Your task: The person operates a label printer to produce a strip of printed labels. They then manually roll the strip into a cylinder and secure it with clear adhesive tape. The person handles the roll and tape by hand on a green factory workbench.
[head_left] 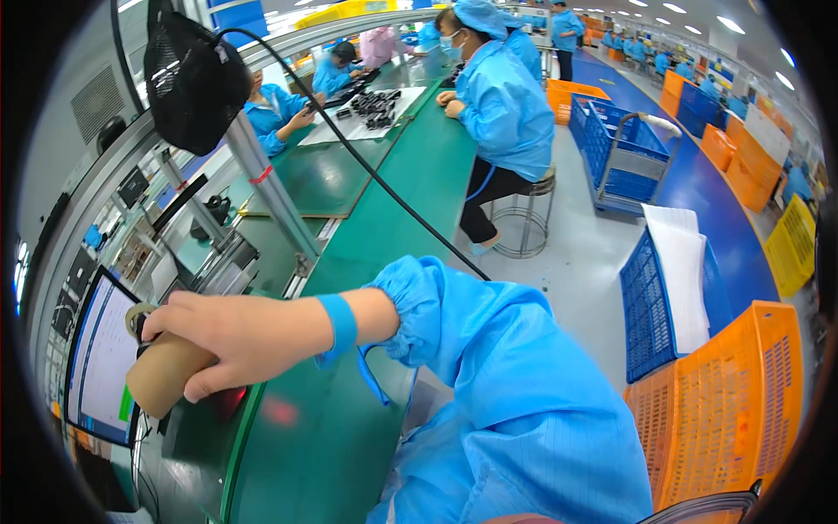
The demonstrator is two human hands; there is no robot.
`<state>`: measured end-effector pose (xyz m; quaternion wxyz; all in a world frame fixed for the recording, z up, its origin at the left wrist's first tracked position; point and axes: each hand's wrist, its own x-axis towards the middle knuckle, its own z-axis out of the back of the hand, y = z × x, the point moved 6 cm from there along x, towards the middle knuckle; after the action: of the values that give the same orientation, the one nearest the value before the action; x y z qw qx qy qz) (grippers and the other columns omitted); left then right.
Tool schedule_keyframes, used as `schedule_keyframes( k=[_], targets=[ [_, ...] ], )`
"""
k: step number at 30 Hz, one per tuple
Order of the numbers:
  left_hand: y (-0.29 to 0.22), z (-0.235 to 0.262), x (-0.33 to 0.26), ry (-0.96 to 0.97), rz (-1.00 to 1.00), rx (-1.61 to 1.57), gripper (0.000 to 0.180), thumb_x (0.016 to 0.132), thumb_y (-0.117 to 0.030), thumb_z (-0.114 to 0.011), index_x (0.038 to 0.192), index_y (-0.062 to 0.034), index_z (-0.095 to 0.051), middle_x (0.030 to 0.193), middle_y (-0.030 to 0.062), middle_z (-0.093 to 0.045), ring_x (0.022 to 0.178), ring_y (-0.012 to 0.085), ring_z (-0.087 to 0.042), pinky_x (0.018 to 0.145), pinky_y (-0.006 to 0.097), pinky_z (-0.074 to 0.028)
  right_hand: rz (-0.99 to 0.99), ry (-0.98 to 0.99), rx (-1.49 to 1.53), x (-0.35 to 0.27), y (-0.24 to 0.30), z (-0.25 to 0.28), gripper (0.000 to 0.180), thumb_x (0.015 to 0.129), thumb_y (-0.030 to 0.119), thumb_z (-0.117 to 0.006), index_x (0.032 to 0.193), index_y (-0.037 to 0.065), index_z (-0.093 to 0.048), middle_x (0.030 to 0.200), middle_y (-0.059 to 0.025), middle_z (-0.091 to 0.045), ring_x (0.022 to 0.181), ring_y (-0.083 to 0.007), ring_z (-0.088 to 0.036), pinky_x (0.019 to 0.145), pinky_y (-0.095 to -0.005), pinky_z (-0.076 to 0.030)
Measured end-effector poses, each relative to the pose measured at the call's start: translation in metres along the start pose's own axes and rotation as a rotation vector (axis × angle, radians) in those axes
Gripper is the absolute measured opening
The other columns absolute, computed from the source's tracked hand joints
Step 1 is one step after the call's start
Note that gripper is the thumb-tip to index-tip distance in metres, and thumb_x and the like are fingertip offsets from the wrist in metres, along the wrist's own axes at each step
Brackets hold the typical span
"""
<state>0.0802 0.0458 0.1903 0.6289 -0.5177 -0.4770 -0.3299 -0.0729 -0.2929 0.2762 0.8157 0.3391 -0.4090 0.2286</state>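
My right hand (pixel 231 336) reaches across to the left in a blue sleeve, with a blue band around the wrist. Its fingers are wrapped over a smooth brown cylinder (pixel 170 375) that looks like a cardboard tube or a roll of tape; the hand covers part of it. Just behind the fingertips is a small tan ring (pixel 137 320), partly hidden. The lit monitor (pixel 100 358) stands close by on the left. Below the hand, a red glow falls on the green bench (pixel 323 437). My left hand does not show.
A metal post (pixel 271 188) and a hanging black cable (pixel 367 170) cross the bench ahead. At right are an orange crate (pixel 724 410), a blue crate (pixel 646 306) and a blue trolley (pixel 624 157). A co-worker in blue (pixel 506 105) sits along the bench; others work beyond.
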Motion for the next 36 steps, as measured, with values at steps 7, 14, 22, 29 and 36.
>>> schedule_keyframes(
  k=[7,14,22,29,36],
  targets=[
    [-0.033,-0.008,-0.059,0.155,0.108,-0.222,0.034,0.077,0.009,-0.053,0.111,0.0021,-0.05,0.123,0.025,-0.045,0.113,0.0316,-0.047,0.094,0.04,-0.04,-0.089,-0.069,0.093,0.021,-0.04,-0.084,0.05,0.073,0.034,-0.068,0.106,0.005,-0.046,0.091,-0.0121,-0.054,0.083,-0.0233,-0.056,0.073,-0.0328,-0.046],
    [-0.029,-0.031,-0.046,0.303,0.347,-0.742,0.049,0.075,0.008,-0.056,0.121,-0.0037,-0.047,0.135,0.0264,-0.029,0.12,0.0293,-0.04,0.097,0.039,-0.035,-0.334,0.209,0.731,0.001,-0.05,-0.214,0.036,0.086,0.017,-0.052,0.116,0.003,-0.038,0.102,-0.009,-0.048,0.089,-0.0138,-0.049,0.075,-0.0269,-0.043],
    [0.009,-0.047,-0.078,0.163,0.548,-0.523,0.052,0.078,0.014,-0.045,0.128,0.0021,-0.036,0.143,0.0179,-0.016,0.117,0.023,-0.044,0.092,0.031,-0.041,-0.379,0.308,1.086,-0.021,-0.06,-0.258,0.049,0.088,0.042,-0.048,0.116,0.003,-0.038,0.103,-0.0068,-0.046,0.094,-0.0119,-0.045,0.079,-0.0261,-0.04],
    [0.014,-0.047,-0.087,0.175,0.474,-0.502,0.058,0.076,0.011,-0.05,0.13,-0.0038,-0.035,0.141,0.0184,-0.022,0.114,0.0238,-0.047,0.083,0.029,-0.047,-0.466,0.287,0.864,-0.024,-0.052,-0.249,0.045,0.078,0.021,-0.065,0.111,0.002,-0.042,0.101,-0.0057,-0.048,0.092,-0.0139,-0.05,0.078,-0.0265,-0.042],
    [0.005,-0.048,-0.068,0.32,0.64,-0.743,0.072,0.07,-0.011,-0.071,0.13,-0.0013,-0.032,0.131,0.0203,-0.037,0.112,0.0264,-0.047,0.09,0.036,-0.042,-0.484,0.43,0.938,-0.014,-0.054,-0.245,0.043,0.076,0.018,-0.067,0.109,0.003,-0.045,0.098,-0.0044,-0.05,0.091,-0.0118,-0.05,0.077,-0.0251,-0.043]
  ],
)
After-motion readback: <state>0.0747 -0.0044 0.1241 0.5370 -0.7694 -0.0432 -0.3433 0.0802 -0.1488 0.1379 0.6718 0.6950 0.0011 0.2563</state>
